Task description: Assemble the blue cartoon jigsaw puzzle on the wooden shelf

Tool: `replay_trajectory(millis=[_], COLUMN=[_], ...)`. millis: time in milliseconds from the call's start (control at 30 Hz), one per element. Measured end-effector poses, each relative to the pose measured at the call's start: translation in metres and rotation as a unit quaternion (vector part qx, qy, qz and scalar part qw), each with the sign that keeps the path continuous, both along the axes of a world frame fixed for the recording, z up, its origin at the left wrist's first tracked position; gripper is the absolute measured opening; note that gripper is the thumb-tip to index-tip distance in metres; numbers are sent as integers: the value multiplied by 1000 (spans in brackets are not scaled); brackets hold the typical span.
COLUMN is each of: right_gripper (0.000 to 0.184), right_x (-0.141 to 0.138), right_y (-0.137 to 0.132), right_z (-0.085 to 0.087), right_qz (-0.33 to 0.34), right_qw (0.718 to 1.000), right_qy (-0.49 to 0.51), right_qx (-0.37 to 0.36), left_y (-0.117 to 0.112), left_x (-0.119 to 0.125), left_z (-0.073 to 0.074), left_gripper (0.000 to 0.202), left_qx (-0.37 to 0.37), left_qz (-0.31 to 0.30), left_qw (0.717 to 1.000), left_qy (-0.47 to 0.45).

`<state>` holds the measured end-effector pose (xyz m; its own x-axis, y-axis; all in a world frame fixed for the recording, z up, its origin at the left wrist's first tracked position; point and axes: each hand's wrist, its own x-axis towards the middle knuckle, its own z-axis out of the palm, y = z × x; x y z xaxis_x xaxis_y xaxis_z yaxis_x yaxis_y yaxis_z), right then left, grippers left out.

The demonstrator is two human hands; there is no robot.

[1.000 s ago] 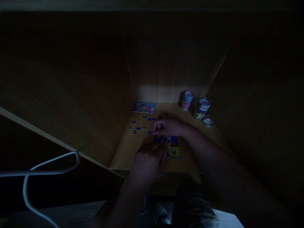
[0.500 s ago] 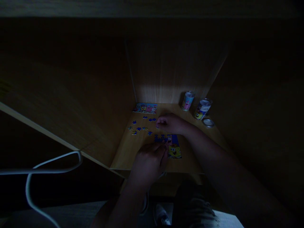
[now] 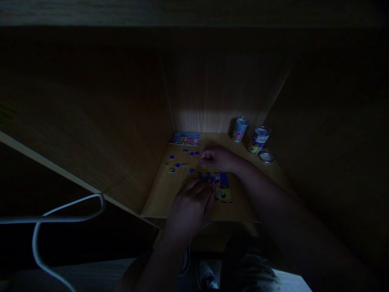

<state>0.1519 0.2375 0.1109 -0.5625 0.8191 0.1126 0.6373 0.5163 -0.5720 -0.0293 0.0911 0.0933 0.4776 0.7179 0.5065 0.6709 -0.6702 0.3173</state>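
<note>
A partly joined jigsaw puzzle (image 3: 223, 190) with cartoon figures lies near the front of the wooden surface. My left hand (image 3: 193, 202) rests over its left side, fingers curled and closed; whatever is under the fingertips is hidden. Just behind the puzzle, my right hand (image 3: 217, 158) is closed in a pinch, with a small dark puzzle piece (image 3: 201, 163) at its fingertips. Several loose puzzle pieces (image 3: 178, 165) are scattered to the left of the right hand, most showing blue and a few yellow.
A finished cartoon puzzle strip (image 3: 186, 138) lies at the back left. Two cartoon-printed cans (image 3: 239, 130) stand at the back right, a round metal lid (image 3: 266, 157) beside them. Wooden walls enclose the surface. A white cable (image 3: 73, 219) hangs at the left.
The fingers of my left hand have shifted slightly upward over the puzzle. My right hand stays almost in place, still pinching.
</note>
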Motion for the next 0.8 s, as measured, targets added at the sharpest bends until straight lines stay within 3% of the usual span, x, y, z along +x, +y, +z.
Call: replay_trajectory(millis=[300,667,800], right_gripper=[16,22,23], right_x=[0,10,12], right_y=[2,14,16], right_z=[-1,-8,-10], right_qz=[0,-80,-74], right_qw=[1000,991,989], right_qy=[-23,-65,-82], right_qx=[0,90,99], left_y=[-1,-1,-1], left_x=[0,2,2], left_z=[-4,-1,-1], left_gripper=[12,12,14], left_qx=[-5,-24,-26], left_qz=[110,134,140], left_qw=[994,989,988], left_qy=[1,59,58])
